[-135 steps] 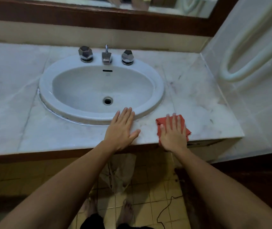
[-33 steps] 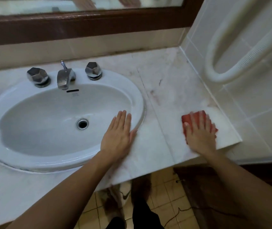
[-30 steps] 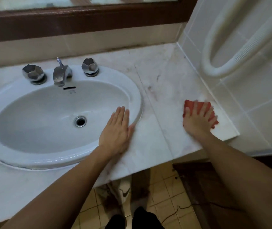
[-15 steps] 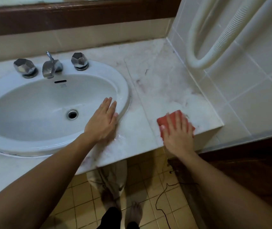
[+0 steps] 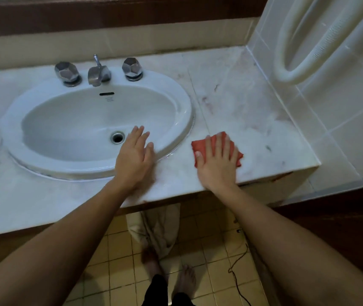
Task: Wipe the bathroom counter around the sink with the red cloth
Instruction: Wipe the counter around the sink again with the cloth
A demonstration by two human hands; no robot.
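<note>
A folded red cloth [image 5: 201,146] lies on the pale marble counter [image 5: 253,111], just right of the white oval sink [image 5: 182,111]. My right hand [image 5: 218,162] presses flat on the cloth with fingers spread, covering most of it, near the counter's front edge. My left hand [image 5: 135,157] rests flat and holds nothing, its palm on the counter and its fingers over the sink's front right rim. Reddish smudges mark the marble behind the cloth.
A chrome tap [image 5: 98,72] and two faceted knobs [image 5: 67,72] [image 5: 132,68] stand behind the basin. A tiled wall with a white looped rail [image 5: 304,62] bounds the counter on the right. Below are yellow floor tiles, my bare feet [image 5: 187,281], a crumpled cloth [image 5: 160,226] and a thin cable.
My right hand has slid the red cloth leftward from the counter's right end by the wall towards the sink. My left hand stays planted at the sink's rim.
</note>
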